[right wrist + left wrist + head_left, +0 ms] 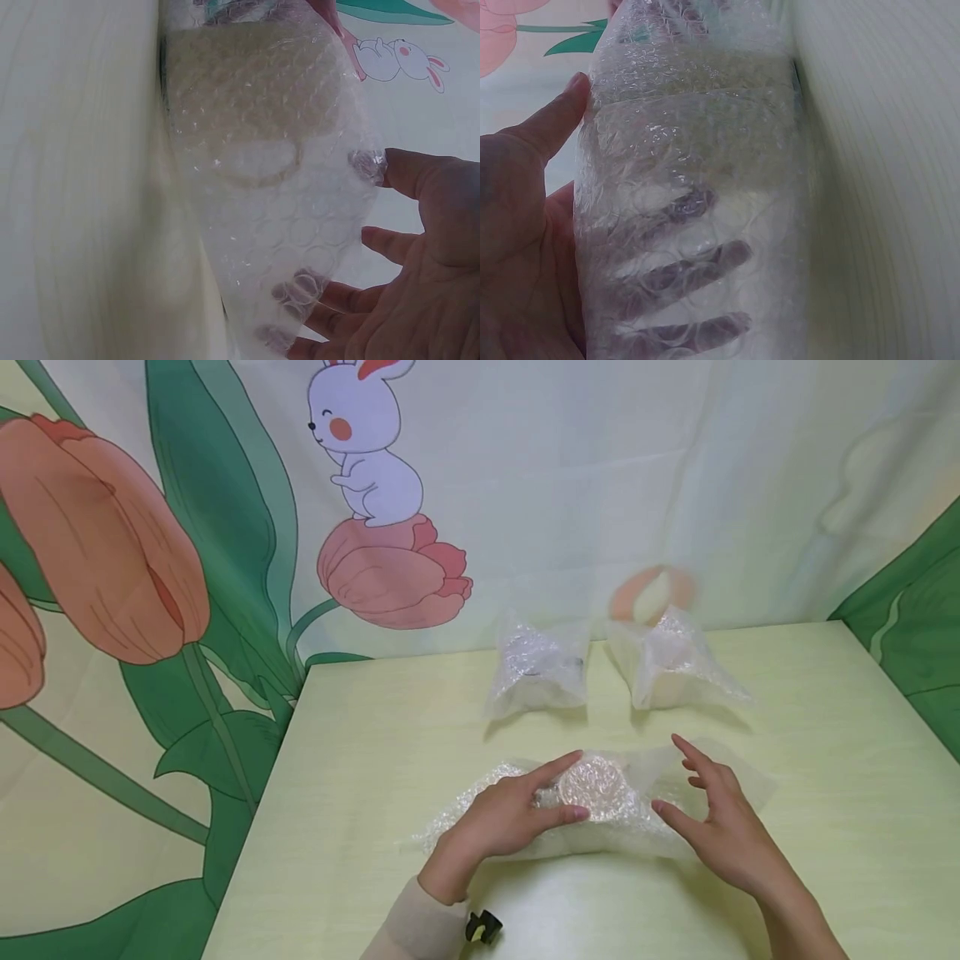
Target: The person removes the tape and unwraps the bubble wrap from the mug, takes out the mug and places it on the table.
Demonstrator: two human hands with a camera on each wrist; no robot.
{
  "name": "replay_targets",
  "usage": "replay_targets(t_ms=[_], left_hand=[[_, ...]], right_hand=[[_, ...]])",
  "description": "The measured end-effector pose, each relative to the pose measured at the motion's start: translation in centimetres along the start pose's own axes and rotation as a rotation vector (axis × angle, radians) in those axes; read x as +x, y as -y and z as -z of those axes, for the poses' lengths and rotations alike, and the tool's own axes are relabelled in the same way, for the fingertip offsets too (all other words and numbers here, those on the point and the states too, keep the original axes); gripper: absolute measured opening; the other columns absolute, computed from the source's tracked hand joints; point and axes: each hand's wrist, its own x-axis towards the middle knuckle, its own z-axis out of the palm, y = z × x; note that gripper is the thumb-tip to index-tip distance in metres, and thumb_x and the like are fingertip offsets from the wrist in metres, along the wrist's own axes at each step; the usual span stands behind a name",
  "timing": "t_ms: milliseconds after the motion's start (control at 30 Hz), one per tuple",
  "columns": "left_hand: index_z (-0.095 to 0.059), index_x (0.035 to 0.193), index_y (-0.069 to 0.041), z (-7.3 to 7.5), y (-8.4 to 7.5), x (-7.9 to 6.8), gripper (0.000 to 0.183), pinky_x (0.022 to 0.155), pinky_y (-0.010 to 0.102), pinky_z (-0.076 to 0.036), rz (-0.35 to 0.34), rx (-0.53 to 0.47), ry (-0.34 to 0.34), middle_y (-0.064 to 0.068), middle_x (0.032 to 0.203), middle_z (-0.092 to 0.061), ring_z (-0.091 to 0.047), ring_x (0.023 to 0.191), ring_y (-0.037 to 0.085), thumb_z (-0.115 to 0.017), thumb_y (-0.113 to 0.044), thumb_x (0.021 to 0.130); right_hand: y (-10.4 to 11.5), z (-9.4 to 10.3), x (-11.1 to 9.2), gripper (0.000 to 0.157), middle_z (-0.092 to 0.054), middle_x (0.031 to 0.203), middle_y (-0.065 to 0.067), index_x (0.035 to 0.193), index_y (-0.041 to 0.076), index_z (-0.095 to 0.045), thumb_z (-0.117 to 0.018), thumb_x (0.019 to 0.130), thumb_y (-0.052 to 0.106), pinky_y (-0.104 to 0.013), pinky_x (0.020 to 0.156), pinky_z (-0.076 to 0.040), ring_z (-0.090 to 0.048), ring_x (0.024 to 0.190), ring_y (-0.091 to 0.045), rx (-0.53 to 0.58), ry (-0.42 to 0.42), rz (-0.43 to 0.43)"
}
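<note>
A beige mug [592,785], its handle [281,169] showing faintly in the right wrist view, lies inside bubble wrap [697,142] on the table. My left hand [504,817] holds the wrapped mug from the left, thumb on the near side and index finger on the far side. Through the plastic, other left fingers [682,281] show as dark shapes behind it. My right hand [723,827] is at the loose right end of the wrap, fingers and thumb spread apart. In the right wrist view some right fingertips [304,289] are behind the plastic.
Two bubble-wrapped bundles, a left one [538,668] and a right one [671,668], stand at the table's back edge. A small black object [483,927] is by the left sleeve. The pale table [337,760] meets a printed curtain [540,485] behind.
</note>
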Motion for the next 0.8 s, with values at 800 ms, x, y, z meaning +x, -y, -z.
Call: replay_targets(t_ms=[800], left_hand=[[-0.019,0.155,-0.064,0.0,0.0,-0.1,0.074,0.101,0.050,-0.053,0.004,-0.001,0.001,0.000,0.151,-0.059,-0.062,0.133,0.027,-0.052,-0.079,0.091]], right_hand=[[-1.7,0.2,0.5,0.099,-0.035,0.152,-0.025,0.168,0.025,-0.001,-0.068,0.099,0.049,-0.066,0.098,-0.049,-0.045,0.138,-0.053,0.007,0.056,-0.080]])
